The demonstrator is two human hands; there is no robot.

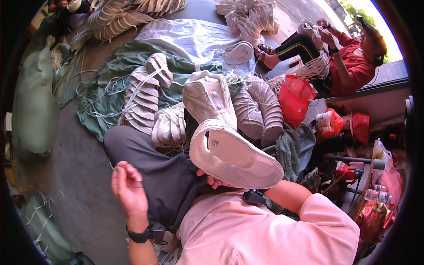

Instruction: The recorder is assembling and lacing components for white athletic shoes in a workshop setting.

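A white shoe upper (258, 164) lies tilted across my lap, its underside toward me and a small printed label inside. From beneath it show the fingers of my right hand (215, 180), curled against its lower edge; the upper hides the rest of that hand. My left hand (128, 187) is raised above my left thigh, apart from the upper, fingers bent together. Whatever they pinch, if anything, is too small to make out. Just beyond the held piece, a second white shoe upper (208, 95) stands toe away, partly overlapped by it.
Rows of nested shoe uppers (143, 104) with loose laces lie on a green cloth (99, 99); more grey uppers (258, 108) sit at right. A red bag (295, 99) stands beside them. Another person (355, 66) sits far right, handling an upper. Green sacks (35, 104) line the left.
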